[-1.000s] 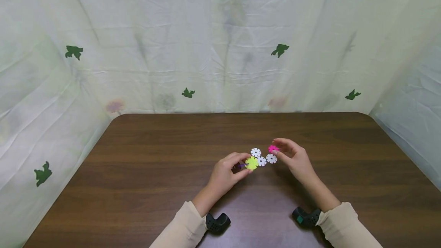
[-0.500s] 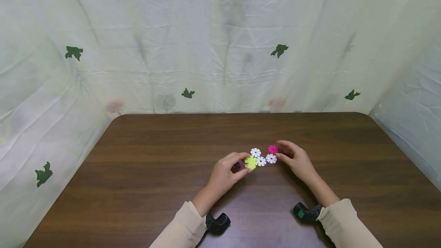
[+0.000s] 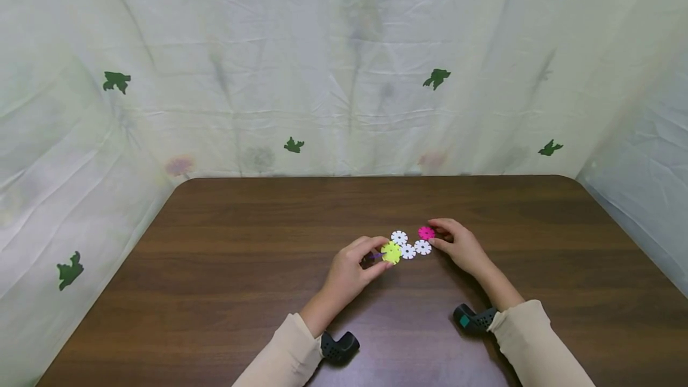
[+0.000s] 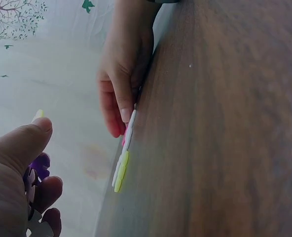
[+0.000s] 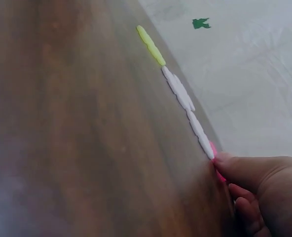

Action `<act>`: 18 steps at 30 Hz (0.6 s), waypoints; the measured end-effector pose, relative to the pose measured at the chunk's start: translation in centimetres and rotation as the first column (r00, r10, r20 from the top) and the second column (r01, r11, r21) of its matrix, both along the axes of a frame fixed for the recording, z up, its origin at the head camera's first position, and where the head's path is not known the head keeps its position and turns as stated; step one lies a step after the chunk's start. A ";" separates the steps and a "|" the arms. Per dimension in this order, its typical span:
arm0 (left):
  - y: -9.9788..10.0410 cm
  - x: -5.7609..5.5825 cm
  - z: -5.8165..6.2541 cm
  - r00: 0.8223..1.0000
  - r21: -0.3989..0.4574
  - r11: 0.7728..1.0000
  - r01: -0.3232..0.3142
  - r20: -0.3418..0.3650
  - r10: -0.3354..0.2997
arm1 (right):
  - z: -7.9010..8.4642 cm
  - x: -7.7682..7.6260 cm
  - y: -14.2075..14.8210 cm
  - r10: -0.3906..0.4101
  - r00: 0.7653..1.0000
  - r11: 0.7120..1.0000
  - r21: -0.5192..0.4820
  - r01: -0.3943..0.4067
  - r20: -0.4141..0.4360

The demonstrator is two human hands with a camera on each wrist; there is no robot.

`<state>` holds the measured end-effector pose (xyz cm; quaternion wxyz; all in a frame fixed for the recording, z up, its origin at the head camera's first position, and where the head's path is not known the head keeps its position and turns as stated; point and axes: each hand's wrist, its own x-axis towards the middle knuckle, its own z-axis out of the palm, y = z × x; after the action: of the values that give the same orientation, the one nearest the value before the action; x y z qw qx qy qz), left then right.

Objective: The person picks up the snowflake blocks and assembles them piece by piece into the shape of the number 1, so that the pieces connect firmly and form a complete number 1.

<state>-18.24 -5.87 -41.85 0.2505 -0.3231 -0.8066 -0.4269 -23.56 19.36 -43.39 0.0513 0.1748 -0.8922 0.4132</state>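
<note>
My left hand holds a yellow snowflake disc between thumb and fingers. Its curled fingers also keep a purple disc and some white discs in the palm. Flat on the table, white snowflake discs form a joined row, with a pink snowflake disc at the right end. Another yellow disc ends the row on the left; in the head view, the held one seems to cover it. My right hand pinches the pink disc at its right edge.
The brown wooden table has rounded far corners. A pale cloth with leaf and bird prints hangs behind and at both sides. A black wrist camera sits under the left sleeve, another black camera under the right.
My right hand's fingers drew off the pink disc to the right, then came back to its edge. The right wrist has shifted slightly forward. My left hand stays nearly still.
</note>
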 end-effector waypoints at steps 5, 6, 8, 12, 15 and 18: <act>0.0 0.0 0.0 1.000 0.001 1.000 -0.001 -0.002 0.001 | 0.2 -0.1 -0.2 0.043 0.998 0.999 -0.002 -0.043 -0.039; 0.0 0.0 0.0 1.000 0.001 1.000 -0.001 -0.001 0.001 | 0.2 0.0 -0.2 0.046 0.998 0.999 -0.002 -0.046 -0.043; 0.0 0.0 0.0 1.000 0.002 1.000 -0.001 0.000 0.001 | 0.2 0.0 -0.3 0.033 0.999 0.999 0.012 -0.033 -0.026; 0.0 0.0 0.0 1.000 0.002 1.000 -0.001 -0.003 0.001 | 0.1 -0.1 -0.3 -0.014 1.000 0.999 0.031 0.013 0.016; 0.0 0.0 0.0 1.000 -0.001 1.000 -0.001 -0.004 0.001 | 0.1 0.0 -0.3 -0.043 0.999 0.999 0.010 0.042 0.026; 0.0 -0.1 0.0 1.000 0.001 1.000 0.001 0.001 -0.001 | 0.3 0.0 -0.4 -0.049 0.999 0.999 -0.022 0.049 0.016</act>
<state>-18.30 -5.87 -41.85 0.2500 -0.3234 -0.8064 -0.4274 -23.57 18.96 -43.12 0.0563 0.1491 -0.8920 0.4231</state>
